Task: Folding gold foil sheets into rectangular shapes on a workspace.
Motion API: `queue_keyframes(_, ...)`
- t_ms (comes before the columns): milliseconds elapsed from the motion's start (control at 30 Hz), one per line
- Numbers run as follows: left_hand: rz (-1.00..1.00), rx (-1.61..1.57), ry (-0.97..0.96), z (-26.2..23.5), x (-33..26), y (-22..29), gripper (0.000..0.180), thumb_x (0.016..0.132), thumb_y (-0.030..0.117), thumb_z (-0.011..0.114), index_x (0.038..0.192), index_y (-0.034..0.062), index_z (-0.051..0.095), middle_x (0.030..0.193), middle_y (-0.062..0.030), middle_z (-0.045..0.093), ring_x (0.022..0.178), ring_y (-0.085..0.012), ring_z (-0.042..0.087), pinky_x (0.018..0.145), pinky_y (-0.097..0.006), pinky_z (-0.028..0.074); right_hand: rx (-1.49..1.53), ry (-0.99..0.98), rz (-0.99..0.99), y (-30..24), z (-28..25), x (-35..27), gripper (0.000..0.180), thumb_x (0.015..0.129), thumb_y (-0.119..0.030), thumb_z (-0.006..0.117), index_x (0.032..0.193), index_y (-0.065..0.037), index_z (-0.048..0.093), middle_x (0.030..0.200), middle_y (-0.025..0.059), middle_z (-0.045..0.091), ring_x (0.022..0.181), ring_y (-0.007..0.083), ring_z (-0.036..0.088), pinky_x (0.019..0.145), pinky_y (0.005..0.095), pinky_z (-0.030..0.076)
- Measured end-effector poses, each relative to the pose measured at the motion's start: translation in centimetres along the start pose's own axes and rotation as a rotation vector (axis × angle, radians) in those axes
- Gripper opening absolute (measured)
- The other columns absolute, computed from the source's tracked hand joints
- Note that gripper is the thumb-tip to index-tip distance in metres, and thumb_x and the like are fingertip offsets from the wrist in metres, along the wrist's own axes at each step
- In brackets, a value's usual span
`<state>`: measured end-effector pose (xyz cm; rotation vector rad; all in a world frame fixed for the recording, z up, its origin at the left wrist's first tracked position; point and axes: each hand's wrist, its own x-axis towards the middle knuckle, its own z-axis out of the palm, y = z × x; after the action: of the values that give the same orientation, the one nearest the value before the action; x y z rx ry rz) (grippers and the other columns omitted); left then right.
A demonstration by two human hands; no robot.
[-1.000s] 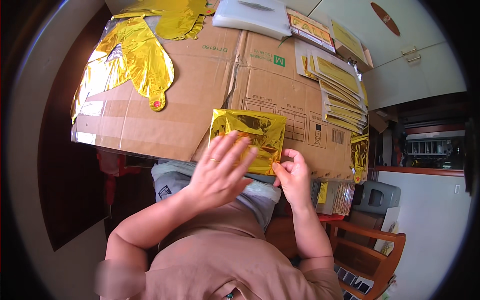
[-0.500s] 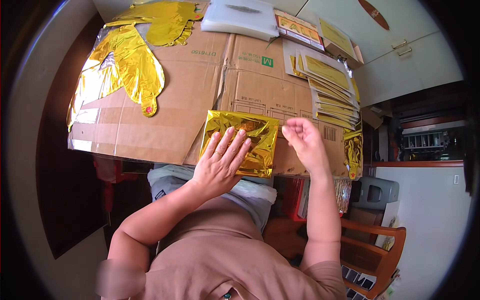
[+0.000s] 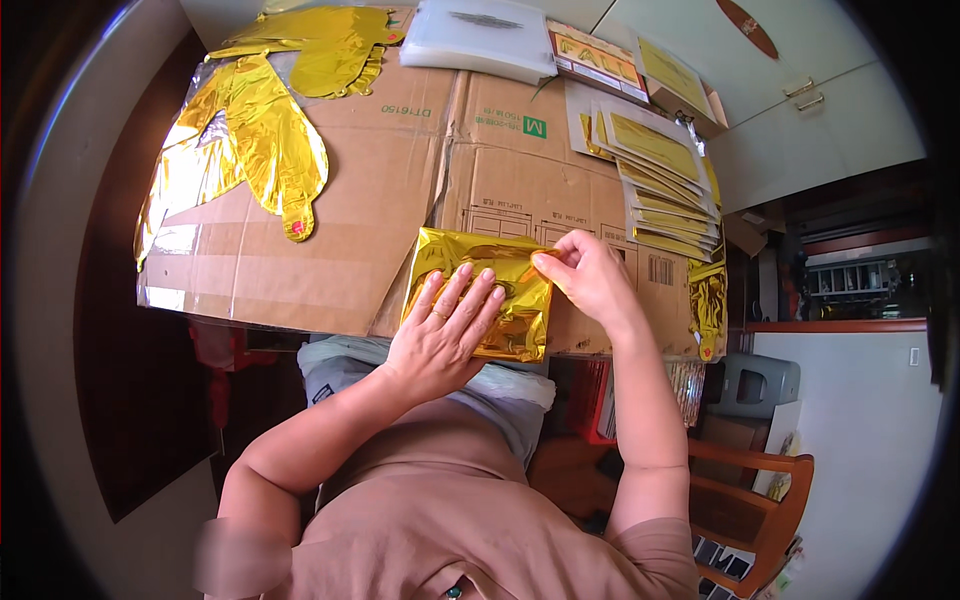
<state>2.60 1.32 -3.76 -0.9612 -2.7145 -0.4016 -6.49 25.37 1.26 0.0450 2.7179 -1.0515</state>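
Note:
A gold foil balloon (image 3: 520, 312), folded into a shiny, creased rectangle, lies at the near edge of the cardboard. My left hand (image 3: 440, 325) rests flat across its left and middle part, fingers stretched out and a ring on one of them. At the far right corner of the foil, my right hand (image 3: 588, 277) pinches the edge between thumb and forefinger. Part of the folded balloon is hidden under my left palm. On the far left, a spread-out gold foil balloon (image 3: 270, 150) with a narrow tab lies flat.
A large cardboard sheet (image 3: 370, 170) covers the work surface. At the right lies a fanned stack of flat gold packets (image 3: 660, 180). Clear plastic sleeves (image 3: 480, 40) and a printed box (image 3: 598, 62) stand at the back. A wooden chair (image 3: 785, 520) is at lower right.
My right hand has moved left and inward onto the foil's far right corner and pinched it. My left hand stays flat on the foil, shifted only slightly.

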Motion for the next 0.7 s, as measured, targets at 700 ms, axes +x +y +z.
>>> queue_keyframes(700,0.04,0.087,0.084,0.9,-0.5,-0.1,0.088,0.081,0.045,0.066,0.156,0.0079,0.037,0.164,-0.015,0.031,0.152,-0.0361,0.027,0.125,-0.054,0.016,-0.166,-0.307,-0.445,-6.0,-0.4,2.9,0.031,0.084,-0.024,0.078,0.095,0.001,0.064,0.094,0.0138,0.066,0.085,0.0256,0.065,0.075,0.0377,0.051)
